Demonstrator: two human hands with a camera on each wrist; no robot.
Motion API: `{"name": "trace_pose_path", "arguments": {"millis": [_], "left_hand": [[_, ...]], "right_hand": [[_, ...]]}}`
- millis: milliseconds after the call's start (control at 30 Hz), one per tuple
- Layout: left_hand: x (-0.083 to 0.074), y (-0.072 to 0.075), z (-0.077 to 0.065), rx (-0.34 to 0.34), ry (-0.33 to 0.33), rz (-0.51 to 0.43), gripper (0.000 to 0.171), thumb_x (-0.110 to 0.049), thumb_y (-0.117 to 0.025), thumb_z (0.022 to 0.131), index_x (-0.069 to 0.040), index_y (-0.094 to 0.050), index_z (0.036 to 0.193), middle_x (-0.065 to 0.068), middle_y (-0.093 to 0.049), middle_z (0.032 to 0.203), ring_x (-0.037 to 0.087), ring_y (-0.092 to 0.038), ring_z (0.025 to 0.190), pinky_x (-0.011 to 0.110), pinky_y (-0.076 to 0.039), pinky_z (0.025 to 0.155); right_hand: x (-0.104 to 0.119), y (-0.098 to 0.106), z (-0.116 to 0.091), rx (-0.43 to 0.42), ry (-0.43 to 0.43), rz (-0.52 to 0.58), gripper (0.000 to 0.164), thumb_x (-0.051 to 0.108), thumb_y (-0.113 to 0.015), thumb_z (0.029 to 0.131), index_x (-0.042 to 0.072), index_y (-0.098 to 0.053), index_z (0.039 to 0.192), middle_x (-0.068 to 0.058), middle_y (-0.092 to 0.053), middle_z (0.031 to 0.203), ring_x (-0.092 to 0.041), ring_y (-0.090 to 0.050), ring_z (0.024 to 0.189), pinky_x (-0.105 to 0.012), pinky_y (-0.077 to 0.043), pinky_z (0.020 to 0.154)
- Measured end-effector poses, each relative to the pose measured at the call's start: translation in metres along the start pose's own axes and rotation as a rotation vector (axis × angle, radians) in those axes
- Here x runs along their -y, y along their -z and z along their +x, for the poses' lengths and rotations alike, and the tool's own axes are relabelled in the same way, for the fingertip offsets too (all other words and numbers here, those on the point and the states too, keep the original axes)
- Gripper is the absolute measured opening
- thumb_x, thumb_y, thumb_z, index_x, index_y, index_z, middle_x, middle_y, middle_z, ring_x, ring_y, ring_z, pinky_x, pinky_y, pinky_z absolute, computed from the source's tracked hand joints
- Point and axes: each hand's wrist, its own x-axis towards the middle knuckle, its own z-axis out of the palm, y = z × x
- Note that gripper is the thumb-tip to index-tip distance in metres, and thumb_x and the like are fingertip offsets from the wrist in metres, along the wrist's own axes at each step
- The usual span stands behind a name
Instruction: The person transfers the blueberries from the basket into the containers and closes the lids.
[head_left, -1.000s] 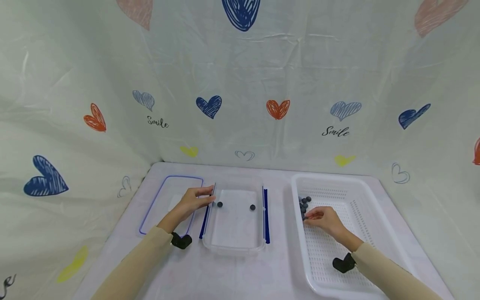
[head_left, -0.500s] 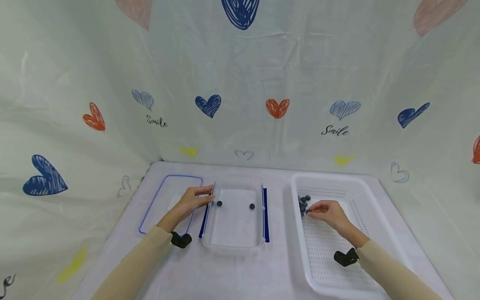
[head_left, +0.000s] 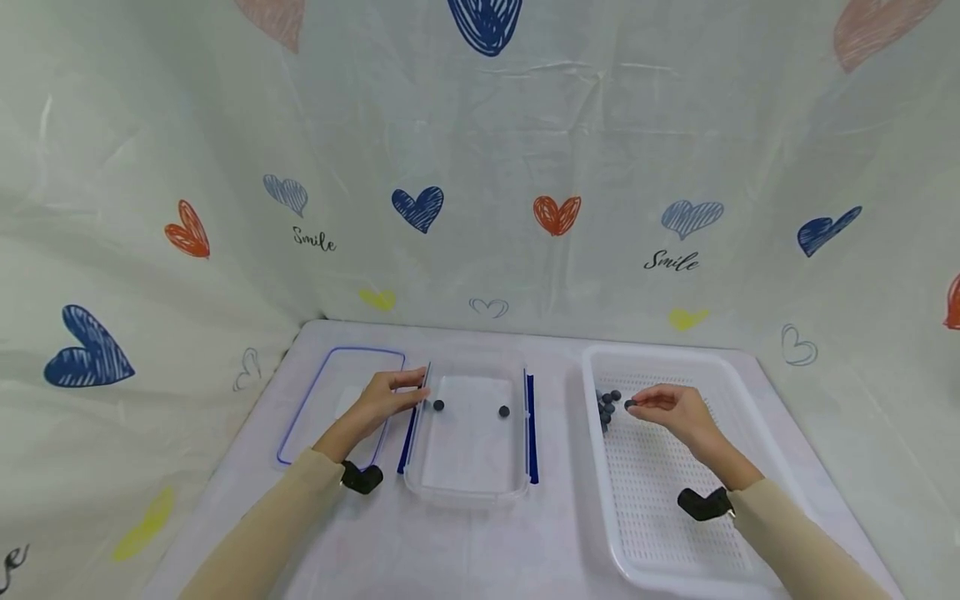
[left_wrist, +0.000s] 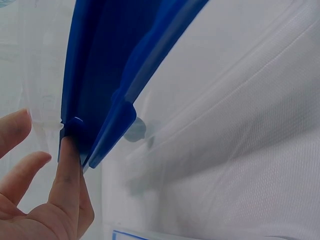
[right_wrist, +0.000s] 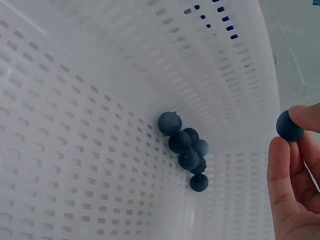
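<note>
My right hand [head_left: 678, 414] pinches a blueberry [right_wrist: 289, 126] between thumb and fingertips, above the white perforated basket [head_left: 712, 575]. Several more blueberries [right_wrist: 181, 142] lie clustered at the basket's left wall. On the left, my left hand [head_left: 386, 402] touches the left rim of a clear plastic container [head_left: 468, 498], its fingers extended. In the left wrist view one finger [left_wrist: 66, 175] meets the blue side clasp [left_wrist: 95, 75], and the others stand apart from it. Two blueberries [head_left: 504, 412] sit spaced apart inside the container.
A clear lid with a blue rim [head_left: 300, 408] lies left of the container, partly behind my left forearm. A second blue clasp [head_left: 532, 433] hangs along the container's right side. A heart-printed sheet [head_left: 615, 125] rises behind the white table [head_left: 465, 558].
My right hand has lifted a blueberry away from the cluster, moving right and toward the far side of the basket. My left hand stays at the container's rim.
</note>
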Motion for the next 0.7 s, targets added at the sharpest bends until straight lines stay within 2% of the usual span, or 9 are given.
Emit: {"name": "trace_pose_path", "arguments": {"millis": [233, 467, 700], "left_hand": [[0.001, -0.001, -0.001, -0.012, 0.014, 0.003, 0.056, -0.013, -0.071, 0.095, -0.001, -0.049, 0.145, 0.023, -0.046, 0.147, 0.036, -0.044, 0.136, 0.035, -0.051, 0.1], [0.001, -0.001, -0.001, -0.02, 0.014, 0.009, 0.055, -0.012, -0.07, 0.095, -0.001, -0.049, 0.145, 0.024, -0.046, 0.147, 0.036, -0.044, 0.135, 0.037, -0.05, 0.1], [0.0, -0.002, -0.001, -0.023, 0.011, 0.004, 0.056, -0.013, -0.071, 0.095, 0.0, -0.049, 0.144, 0.025, -0.046, 0.146, 0.037, -0.044, 0.135, 0.037, -0.05, 0.1]], "right_hand": [[0.006, 0.004, 0.0, 0.006, 0.016, 0.042, 0.031, 0.007, -0.079, 0.086, -0.015, -0.068, 0.106, 0.001, -0.075, 0.09, -0.005, -0.068, 0.083, -0.021, -0.057, 0.074], [0.023, 0.008, 0.001, 0.018, 0.05, 0.07, 0.032, 0.007, -0.078, 0.087, -0.015, -0.067, 0.107, 0.0, -0.074, 0.092, -0.008, -0.068, 0.084, -0.024, -0.059, 0.075], [0.039, 0.006, 0.004, 0.024, 0.075, 0.112, 0.032, 0.005, -0.078, 0.086, -0.015, -0.066, 0.108, -0.001, -0.074, 0.092, -0.009, -0.068, 0.083, -0.023, -0.059, 0.074]]}}
